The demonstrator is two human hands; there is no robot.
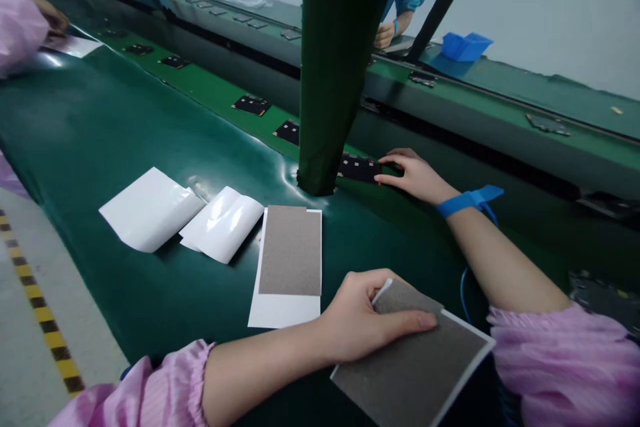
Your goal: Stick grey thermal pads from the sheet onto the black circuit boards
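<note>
My left hand is closed on a grey sheet with white backing, its thumb lying across the top face. Over on the green conveyor, my right hand pinches the right end of a black circuit board between thumb and fingers. The green post hides the board's left end. A blue wrist strap circles my right wrist. Another grey sheet on white backing lies on the bench beyond my left hand, beside curled white glossy sheets.
A thick green post rises between bench and conveyor. Several boards lie along the belt. A person's pink sleeve shows at far left, and a co-worker's hand beyond the line near a blue bin.
</note>
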